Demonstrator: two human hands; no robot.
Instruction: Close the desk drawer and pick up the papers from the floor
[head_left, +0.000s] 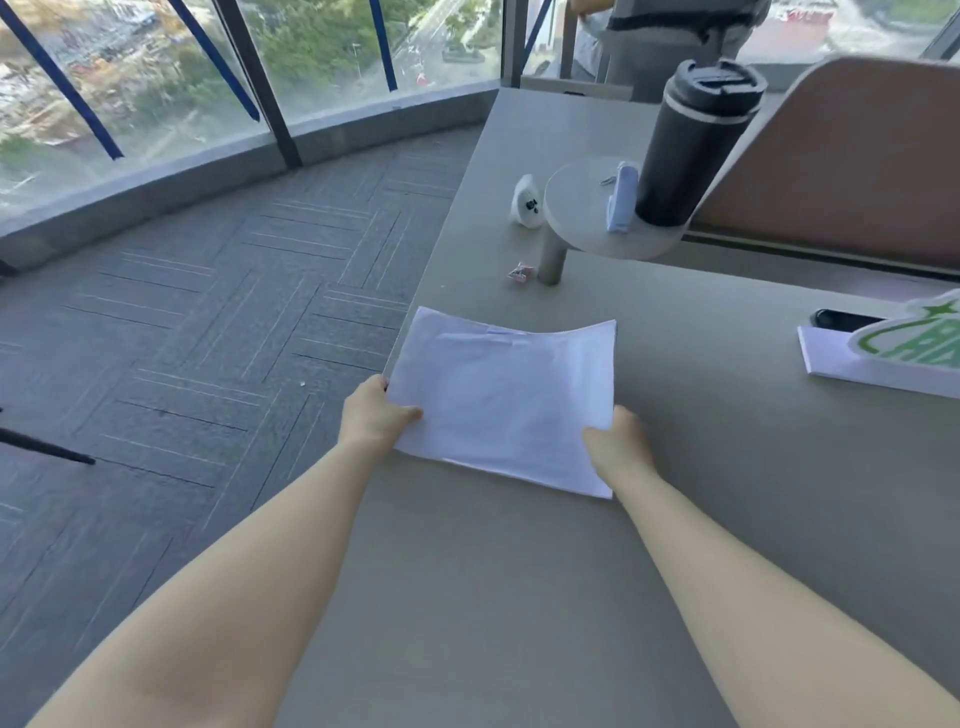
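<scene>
A stack of white papers (506, 397) lies on the grey desk (519, 597) near its left edge, the far corners curling up a little. My left hand (375, 415) grips the stack's near left corner, thumb on top. My right hand (618, 441) holds the near right corner. Both forearms reach in from below. The desk drawer is out of sight. No papers show on the carpet.
A black tumbler (693, 140) and a pale blue item (621, 197) stand on a small round raised shelf (582, 213). A white device (529, 201), a small wrapper (520, 273), a green-and-white sign (914, 338) and a phone (844, 318) are on the desk. Grey carpet (182, 338) lies left; a person (670, 36) stands beyond.
</scene>
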